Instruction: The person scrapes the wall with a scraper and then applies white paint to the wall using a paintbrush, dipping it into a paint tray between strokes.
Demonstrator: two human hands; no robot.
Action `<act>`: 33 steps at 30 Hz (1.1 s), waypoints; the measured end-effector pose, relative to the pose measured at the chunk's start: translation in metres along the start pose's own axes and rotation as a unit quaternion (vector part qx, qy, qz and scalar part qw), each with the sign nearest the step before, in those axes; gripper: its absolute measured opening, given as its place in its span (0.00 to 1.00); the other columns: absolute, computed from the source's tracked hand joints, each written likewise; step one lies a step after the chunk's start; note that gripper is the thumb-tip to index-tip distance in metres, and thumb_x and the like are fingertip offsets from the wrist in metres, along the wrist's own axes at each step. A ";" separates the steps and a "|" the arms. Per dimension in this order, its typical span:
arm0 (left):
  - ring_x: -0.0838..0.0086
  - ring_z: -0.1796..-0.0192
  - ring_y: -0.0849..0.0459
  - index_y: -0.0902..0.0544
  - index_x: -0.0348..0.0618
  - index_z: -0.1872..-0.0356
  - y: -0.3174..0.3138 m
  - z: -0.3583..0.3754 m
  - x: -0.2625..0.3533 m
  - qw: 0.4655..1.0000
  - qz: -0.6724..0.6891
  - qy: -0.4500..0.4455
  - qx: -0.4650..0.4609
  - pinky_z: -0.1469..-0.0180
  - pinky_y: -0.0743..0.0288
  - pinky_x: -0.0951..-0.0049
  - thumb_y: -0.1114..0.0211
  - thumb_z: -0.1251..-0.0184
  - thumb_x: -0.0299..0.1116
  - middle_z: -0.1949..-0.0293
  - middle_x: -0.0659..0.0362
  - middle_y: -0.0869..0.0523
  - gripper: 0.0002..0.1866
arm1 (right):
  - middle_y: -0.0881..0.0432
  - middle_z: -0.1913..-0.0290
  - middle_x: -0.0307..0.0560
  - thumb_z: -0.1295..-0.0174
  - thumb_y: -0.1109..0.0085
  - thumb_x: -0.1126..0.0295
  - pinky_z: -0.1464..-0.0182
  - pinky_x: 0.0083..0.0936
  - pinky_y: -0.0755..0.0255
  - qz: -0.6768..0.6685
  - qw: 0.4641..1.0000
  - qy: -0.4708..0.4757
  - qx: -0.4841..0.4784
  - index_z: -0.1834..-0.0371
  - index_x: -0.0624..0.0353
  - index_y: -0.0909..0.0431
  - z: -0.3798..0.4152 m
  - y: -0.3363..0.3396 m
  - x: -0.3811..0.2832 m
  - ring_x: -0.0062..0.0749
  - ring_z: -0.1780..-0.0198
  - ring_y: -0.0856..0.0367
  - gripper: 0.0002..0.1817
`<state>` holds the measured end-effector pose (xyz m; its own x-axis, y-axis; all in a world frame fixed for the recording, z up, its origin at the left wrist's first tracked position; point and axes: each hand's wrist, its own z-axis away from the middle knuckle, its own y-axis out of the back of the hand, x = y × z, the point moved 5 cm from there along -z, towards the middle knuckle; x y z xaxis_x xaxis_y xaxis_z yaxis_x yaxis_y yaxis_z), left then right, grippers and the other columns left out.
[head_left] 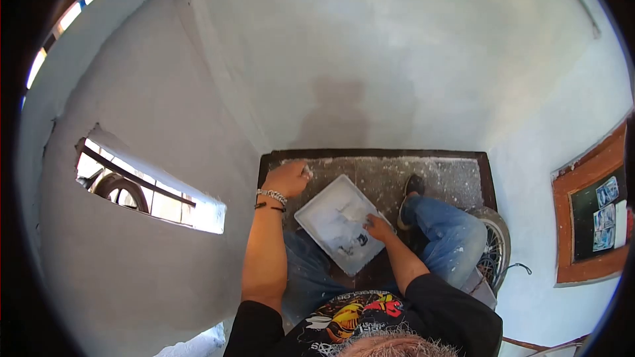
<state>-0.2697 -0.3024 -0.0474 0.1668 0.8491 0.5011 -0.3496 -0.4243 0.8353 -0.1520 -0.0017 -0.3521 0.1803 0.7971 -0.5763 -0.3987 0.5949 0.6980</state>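
A square, pale grey tray (322, 206) sits tilted corner-on in front of me, between my legs, smeared with white paste (350, 210) and a few dark patches. My right hand (380, 228) reaches over its right side, fingers curled at the edge of the white patch; what they grip cannot be made out. To the left of the tray's top corner, my left hand (286, 178) is raised in a closed fist near the wall, with a pale bit showing at its fingertips. A chain bracelet (272, 195) and dark bands circle that wrist.
Plain walls (397, 59) rise ahead and on both sides. A slot opening (165, 192) with bars cuts the left wall. The speckled floor (450, 178) has a dark border. At right are a spoked wheel (495, 244) and a wooden frame (565, 225).
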 end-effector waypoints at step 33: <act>0.66 0.65 0.16 0.20 0.39 0.58 -0.003 0.018 -0.044 0.997 0.074 0.010 0.034 0.58 0.24 0.65 0.44 0.34 0.40 0.63 0.53 0.14 0.14 | 0.20 0.69 0.57 0.44 0.40 0.63 0.60 0.33 0.28 0.009 0.919 0.253 0.303 0.56 0.61 0.25 0.080 0.373 -0.237 0.44 0.66 0.21 0.16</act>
<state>-0.2596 -0.3437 -0.0682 0.0989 0.7819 0.6155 -0.3048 -0.5650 0.7667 -0.2717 0.0395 0.0781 -0.3239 0.7478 -0.5796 0.2049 0.6535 0.7286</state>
